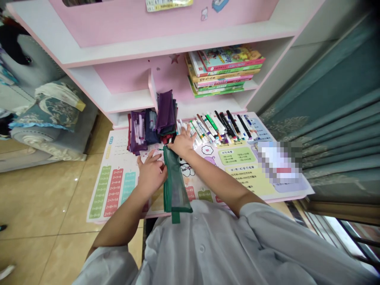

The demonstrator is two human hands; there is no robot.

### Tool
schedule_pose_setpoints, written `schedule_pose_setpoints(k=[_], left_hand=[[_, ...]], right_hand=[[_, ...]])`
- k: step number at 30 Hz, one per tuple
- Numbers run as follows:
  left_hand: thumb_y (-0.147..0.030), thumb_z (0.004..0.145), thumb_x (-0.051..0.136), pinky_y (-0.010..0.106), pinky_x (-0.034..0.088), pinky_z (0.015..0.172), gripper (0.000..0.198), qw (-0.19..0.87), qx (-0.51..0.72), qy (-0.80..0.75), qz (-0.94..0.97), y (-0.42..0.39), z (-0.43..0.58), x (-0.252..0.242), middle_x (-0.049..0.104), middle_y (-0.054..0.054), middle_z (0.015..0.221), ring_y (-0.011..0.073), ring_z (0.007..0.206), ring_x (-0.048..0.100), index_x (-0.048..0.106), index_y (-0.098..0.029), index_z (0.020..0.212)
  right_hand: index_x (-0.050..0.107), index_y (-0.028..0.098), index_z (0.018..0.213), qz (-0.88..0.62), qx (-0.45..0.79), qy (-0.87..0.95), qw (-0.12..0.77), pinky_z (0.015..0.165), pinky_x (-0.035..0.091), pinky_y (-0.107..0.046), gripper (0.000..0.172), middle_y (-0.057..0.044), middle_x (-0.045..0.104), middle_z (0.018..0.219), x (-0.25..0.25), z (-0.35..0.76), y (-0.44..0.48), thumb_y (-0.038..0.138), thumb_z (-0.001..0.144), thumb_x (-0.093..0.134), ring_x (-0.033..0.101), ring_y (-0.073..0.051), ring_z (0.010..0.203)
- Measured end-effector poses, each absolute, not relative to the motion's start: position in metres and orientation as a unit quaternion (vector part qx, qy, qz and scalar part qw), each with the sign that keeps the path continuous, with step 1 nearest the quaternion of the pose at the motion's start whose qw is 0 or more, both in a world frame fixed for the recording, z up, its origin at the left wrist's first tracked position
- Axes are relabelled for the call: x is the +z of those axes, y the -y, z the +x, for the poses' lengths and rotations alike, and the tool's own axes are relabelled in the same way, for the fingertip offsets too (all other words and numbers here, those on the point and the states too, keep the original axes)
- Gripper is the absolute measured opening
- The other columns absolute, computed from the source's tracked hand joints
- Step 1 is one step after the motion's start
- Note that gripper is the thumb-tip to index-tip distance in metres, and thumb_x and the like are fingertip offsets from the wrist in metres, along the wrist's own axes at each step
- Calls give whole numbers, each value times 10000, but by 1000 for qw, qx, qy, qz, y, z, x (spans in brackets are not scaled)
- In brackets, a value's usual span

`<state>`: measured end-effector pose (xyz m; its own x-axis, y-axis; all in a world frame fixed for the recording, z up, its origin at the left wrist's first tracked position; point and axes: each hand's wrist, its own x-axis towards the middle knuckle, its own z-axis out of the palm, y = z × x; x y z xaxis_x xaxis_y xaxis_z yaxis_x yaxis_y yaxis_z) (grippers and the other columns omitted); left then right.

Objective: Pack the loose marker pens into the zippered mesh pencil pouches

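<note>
A green mesh zip pouch (178, 186) lies lengthwise on the desk in front of me, its near end reaching over the edge toward my shirt. My left hand (151, 174) is beside the pouch's left edge, fingers spread and partly bent. Over the pouch's far end, my right hand (182, 143) has its fingers apart at the left end of a row of markers (204, 128); its thumb is close to the zip end. Whether it touches a marker I cannot tell. A stack of purple pouches (164, 111) and a purple pouch with pens inside (138, 130) lie left of the markers.
The desk mat (118, 158) is printed with times tables. Behind it stands a pink and white shelf (124, 99) with a pile of books (222, 71). A blurred-out object (280, 162) lies at right, near a teal curtain (326, 99). A grey sofa (47, 111) stands at left.
</note>
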<state>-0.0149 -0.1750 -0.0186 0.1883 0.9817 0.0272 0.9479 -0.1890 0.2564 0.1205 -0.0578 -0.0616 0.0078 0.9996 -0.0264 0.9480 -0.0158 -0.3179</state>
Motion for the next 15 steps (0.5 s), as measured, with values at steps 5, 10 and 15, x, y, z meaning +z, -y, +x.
schedule_pose_setpoints(k=[5, 10, 15], left_hand=[[-192, 800, 555, 699, 184, 1113, 213, 75, 103, -623, 772, 179, -14, -15, 653, 78, 1322, 319, 1391, 434, 603, -204, 593], [-257, 833, 544, 687, 144, 1128, 293, 9, 154, -637, 755, 183, -11, -17, 665, 73, 1300, 326, 1380, 443, 592, -207, 548], [-273, 807, 551, 668, 142, 1143, 276, 7, 171, -648, 743, 178, -10, -24, 674, 59, 1288, 334, 1364, 457, 621, -213, 547]], right_hand=[[718, 90, 1141, -715, 161, 665, 141, 1139, 165, -660, 574, -179, 351, 1566, -52, 135, 59, 508, 784, 555, 80, -382, 1504], [767, 151, 985, -734, 190, 619, 206, 1131, 205, -653, 430, -145, 416, 1535, -43, 160, 55, 480, 764, 601, 144, -382, 1495], [746, 162, 771, -732, 171, 592, 290, 1127, 236, -623, 248, -116, 425, 1533, -11, 184, 70, 354, 787, 589, 181, -386, 1489]])
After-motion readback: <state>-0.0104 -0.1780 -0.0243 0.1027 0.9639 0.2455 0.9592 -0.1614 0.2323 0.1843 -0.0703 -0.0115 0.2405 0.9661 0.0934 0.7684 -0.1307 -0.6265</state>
